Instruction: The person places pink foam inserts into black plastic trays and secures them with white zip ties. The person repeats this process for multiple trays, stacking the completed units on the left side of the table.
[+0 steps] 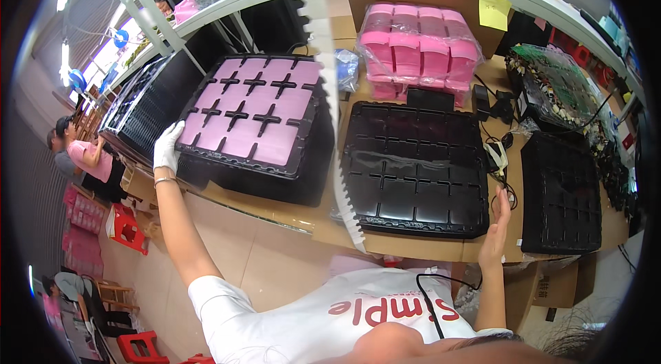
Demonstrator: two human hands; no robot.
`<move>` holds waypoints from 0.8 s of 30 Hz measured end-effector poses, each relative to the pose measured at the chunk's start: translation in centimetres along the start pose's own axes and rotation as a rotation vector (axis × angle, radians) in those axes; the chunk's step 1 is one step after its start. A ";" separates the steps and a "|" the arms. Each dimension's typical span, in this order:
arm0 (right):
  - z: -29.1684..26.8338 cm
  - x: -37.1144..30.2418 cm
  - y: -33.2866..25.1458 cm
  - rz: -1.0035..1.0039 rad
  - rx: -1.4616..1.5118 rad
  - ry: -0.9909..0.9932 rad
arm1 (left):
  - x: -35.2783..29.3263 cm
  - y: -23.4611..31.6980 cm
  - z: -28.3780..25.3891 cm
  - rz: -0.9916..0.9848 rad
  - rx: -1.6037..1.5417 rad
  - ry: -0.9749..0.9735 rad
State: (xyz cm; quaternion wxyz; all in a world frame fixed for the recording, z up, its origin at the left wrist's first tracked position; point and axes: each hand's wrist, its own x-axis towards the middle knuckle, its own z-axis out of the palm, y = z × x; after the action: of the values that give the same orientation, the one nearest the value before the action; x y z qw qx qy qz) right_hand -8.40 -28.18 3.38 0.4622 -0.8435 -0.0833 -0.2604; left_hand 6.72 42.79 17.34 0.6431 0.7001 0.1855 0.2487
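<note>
— Starting from the middle black tray, name the things to its left.
— Note a pink-filled tray just left of it, set on top of a dark stack; farther left again, more stacked black trays.
— And the left hand?
— Wearing a white glove, well left of the middle black tray, touching the pink-filled tray at its near left corner. Fingers laid along the rim; impossible to tell whether pinching it.
— Now the right hand.
— Bare, fingers straight and close together, raised just beside the right edge of the middle black tray. Cannot tell if touching.
— Behind the middle black tray?
— Pink packs piled up in clear wrap; behind and to the right, a yellow note hanging from a shelf edge.
— To its right?
— Black plugs and cables near it, then a second dark tray.
— Underneath?
— Brown cardboard, showing along the near edge.
</note>
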 end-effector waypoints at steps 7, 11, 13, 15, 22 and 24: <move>0.9 0.7 -0.7 0.018 -0.013 0.011 | -11.8 4.0 15.3 0.570 0.655 -0.271; 1.2 1.5 -1.6 -0.021 -0.058 -0.030 | -19.2 3.5 20.5 0.968 1.042 -0.822; 1.6 1.7 -2.1 -0.038 -0.018 -0.053 | -19.1 1.7 20.9 0.976 1.120 -0.676; 1.7 1.9 -2.4 -0.059 0.004 -0.068 | -18.4 0.8 20.9 0.969 1.149 -0.578; 1.5 1.9 -2.8 -0.102 0.052 -0.084 | -20.2 0.5 20.9 0.918 1.165 -0.537; 1.9 2.5 -3.2 -0.107 0.095 -0.095 | -19.9 0.3 21.9 1.211 1.161 -0.343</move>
State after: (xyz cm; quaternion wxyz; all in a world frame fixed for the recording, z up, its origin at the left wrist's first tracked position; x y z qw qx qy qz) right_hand -6.78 -25.07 6.20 0.4825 -0.8264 -0.1625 -0.2404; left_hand 3.47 13.47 14.38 -0.0422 0.9249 -0.2225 0.3055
